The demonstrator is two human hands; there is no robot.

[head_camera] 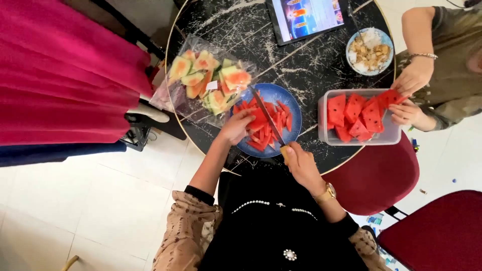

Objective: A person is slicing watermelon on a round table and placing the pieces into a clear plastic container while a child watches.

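A tablet [306,17] lies on the black round table [311,75], near a bowl of food [369,51]. Red chairs [374,175] stand close.

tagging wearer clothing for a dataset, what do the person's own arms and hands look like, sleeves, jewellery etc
Both forearms are bare, with sleeves pushed up near the elbows. The sleeves are beige with small dark dots and end in black cuffs. The right hand has a gold wristwatch at its wrist. The left hand shows no watch or bracelet. No gloves on either hand.
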